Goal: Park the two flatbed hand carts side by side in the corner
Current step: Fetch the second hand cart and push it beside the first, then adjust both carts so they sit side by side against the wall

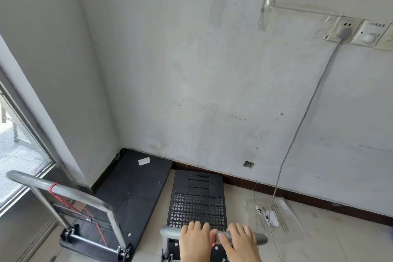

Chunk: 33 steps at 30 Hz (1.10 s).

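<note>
Both hands are gripping the grey handle (213,234) of the perforated cart (197,200) at the bottom edge of the floor (319,240): the left hand (196,240) is wrapping over it, and the right hand (239,240) is clasping it just beside, fingers curled on top.

Going from the left, the solid black cart (131,189) is sitting in the corner, its front end touching or nearly touching the baseboard (276,190) and its steel handle (61,192) standing upright with a red cord (63,200) wound on it. The perforated cart is standing just beside it, a narrow strip of floor showing between the decks, its front close to the baseboard.

Judging from this, a crooked push is risking the deck corner scraping the black cart or knocking the wall. To the right, a grey cable (297,130) is hanging from the socket (345,27) down to a clear plastic bag (274,215) on the floor; drifting rightward could be catching a wheel on either.
</note>
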### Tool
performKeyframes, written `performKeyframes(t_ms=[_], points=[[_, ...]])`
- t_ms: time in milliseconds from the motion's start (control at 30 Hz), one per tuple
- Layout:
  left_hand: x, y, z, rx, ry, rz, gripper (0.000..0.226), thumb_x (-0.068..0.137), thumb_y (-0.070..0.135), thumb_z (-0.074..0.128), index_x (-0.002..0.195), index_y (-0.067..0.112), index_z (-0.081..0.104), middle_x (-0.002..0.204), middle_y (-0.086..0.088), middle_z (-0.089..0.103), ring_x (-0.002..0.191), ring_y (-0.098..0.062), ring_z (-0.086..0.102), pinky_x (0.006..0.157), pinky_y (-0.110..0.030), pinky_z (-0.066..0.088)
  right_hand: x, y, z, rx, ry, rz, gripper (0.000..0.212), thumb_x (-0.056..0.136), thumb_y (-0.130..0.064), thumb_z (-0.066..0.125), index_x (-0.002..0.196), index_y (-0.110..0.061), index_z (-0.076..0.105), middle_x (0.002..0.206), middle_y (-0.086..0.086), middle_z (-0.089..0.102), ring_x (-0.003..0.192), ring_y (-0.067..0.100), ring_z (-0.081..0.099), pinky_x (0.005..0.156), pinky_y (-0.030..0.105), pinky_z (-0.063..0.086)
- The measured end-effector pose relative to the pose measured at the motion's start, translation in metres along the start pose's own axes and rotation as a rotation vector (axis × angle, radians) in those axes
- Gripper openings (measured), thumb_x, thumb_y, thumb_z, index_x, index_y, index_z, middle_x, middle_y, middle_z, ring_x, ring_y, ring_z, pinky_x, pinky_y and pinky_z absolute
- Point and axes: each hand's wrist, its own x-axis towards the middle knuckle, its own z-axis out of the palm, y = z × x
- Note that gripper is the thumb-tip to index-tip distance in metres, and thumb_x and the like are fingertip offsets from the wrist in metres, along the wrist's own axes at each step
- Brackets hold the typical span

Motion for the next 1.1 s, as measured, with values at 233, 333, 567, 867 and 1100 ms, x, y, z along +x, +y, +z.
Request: performKeyframes(t_ms=[233, 333, 567, 867, 1100], points=[[0.015, -0.023, -0.1, 0.179, -0.041, 0.117, 0.026, 0.1, 0.029, 0.036, 0.11, 0.014, 0.056, 0.107, -0.006, 0.056, 0.101, -0.028, 0.051, 0.081, -0.039, 0.042, 0.019, -0.019, -0.059, 0.095, -0.122, -0.052, 0.036, 0.091, -0.055, 0.029, 0.091, -0.024, 0.047, 0.101, -0.004, 0.052, 0.099, 0.016, 0.04, 0.083, 0.03, 0.037], [0.025, -0.049, -0.147, 0.228, 0.058, 0.038, 0.035, 0.102, 0.034, 0.027, 0.111, 0.015, 0.054, 0.108, -0.003, 0.058, 0.103, -0.027, 0.051, 0.078, -0.036, 0.04, 0.038, -0.049, -0.1, 0.093, -0.025, -0.113, 0.035, 0.092, -0.054, 0.03, 0.09, -0.023, 0.046, 0.099, -0.002, 0.053, 0.101, 0.018, 0.041, 0.081, 0.032, 0.04], [0.016, -0.138, -0.231, 0.298, 0.103, -0.058, 0.016, 0.095, 0.019, 0.048, 0.109, 0.02, 0.056, 0.109, 0.0, 0.056, 0.106, -0.026, 0.052, 0.077, -0.036, 0.043, 0.071, -0.166, -0.17, 0.117, 0.118, -0.251, 0.038, 0.095, -0.044, 0.03, 0.102, -0.014, 0.053, 0.106, 0.005, 0.055, 0.103, 0.024, 0.042, 0.079, 0.037, 0.039], [-0.006, -0.295, -0.242, 0.307, 0.124, -0.035, 0.03, 0.1, 0.031, 0.03, 0.113, 0.019, 0.055, 0.107, -0.002, 0.06, 0.102, -0.025, 0.053, 0.074, -0.034, 0.04, 0.084, -0.335, -0.105, 0.178, 0.04, -0.21, 0.037, 0.095, -0.047, 0.03, 0.098, -0.016, 0.051, 0.108, 0.006, 0.054, 0.105, 0.024, 0.042, 0.085, 0.038, 0.04], [-0.046, -0.46, -0.222, 0.284, 0.013, -0.139, 0.016, 0.076, 0.034, 0.075, 0.082, 0.024, 0.064, 0.075, 0.004, 0.064, 0.074, -0.021, 0.062, 0.059, -0.036, 0.05, 0.085, -0.471, -0.022, 0.212, -0.107, -0.217, 0.039, 0.095, -0.045, 0.029, 0.117, -0.017, 0.046, 0.114, 0.007, 0.051, 0.106, 0.026, 0.043, 0.083, 0.04, 0.039]])
